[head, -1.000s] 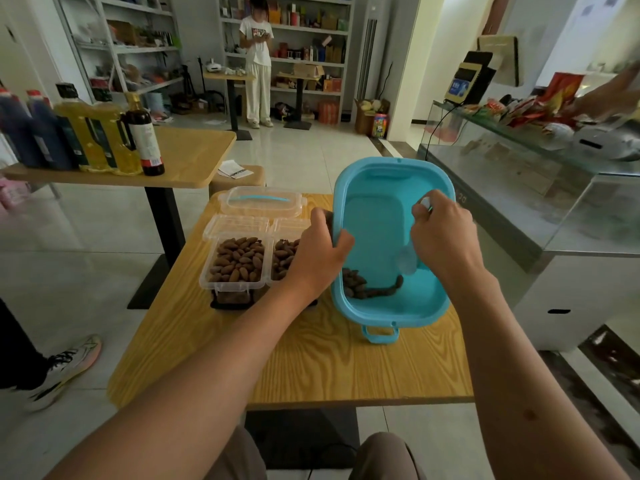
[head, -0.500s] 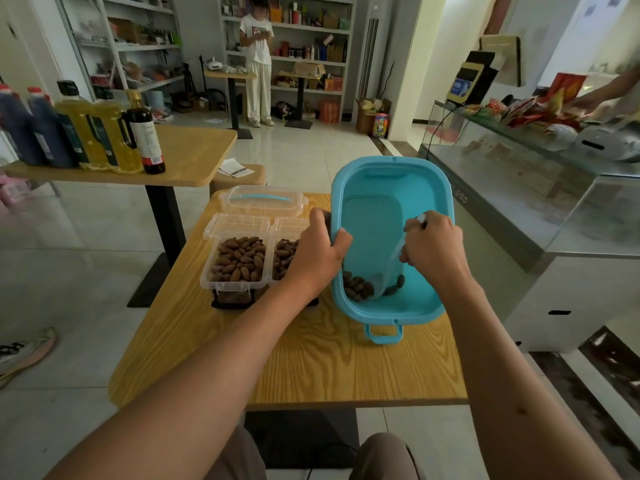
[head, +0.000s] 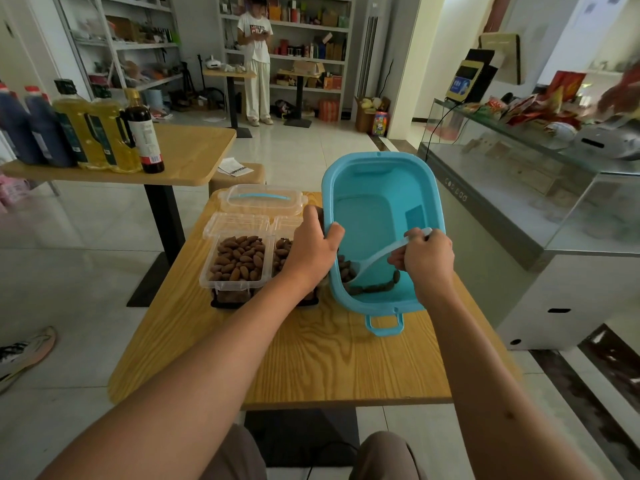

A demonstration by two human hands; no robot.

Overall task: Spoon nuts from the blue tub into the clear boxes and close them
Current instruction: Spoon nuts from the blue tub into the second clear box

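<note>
Item 1 — right hand (head: 427, 259): fingers curled round the handle of a translucent white spoon (head: 381, 254), which slants down and leftward from the fingers; its bowl sits among the last nuts (head: 374, 289) at the near bottom corner of the blue tub (head: 381, 188).

Item 2 — left hand (head: 311, 249): fingers wrapped over the tub's left rim, thumb inside the wall, holding the tub tilted so the nuts gather in a thin line below and between the 2 hands.

Item 3: clear boxes. Just left of the left hand's knuckles, 1 open box (head: 239, 259) stands heaped with nuts, lid hinged back; a 2nd box (head: 282, 247) lies partly hidden behind that hand, its fill level not readable. Beyond the fingers, a closed clear container with a blue handle (head: 261, 200). All rest on the wooden table (head: 311, 358).

Item 4: further out. Oil and sauce bottles (head: 104, 133) on a 2nd table far left; a glass counter right of the tub.

Handling note: the step in hand appears to be scraping up the remainder. Best to keep the tilt steady, draw the spoon bowl along the tub's low edge to herd nuts in, lift it level, and carry it low over the left hand to the less-full box.
</note>
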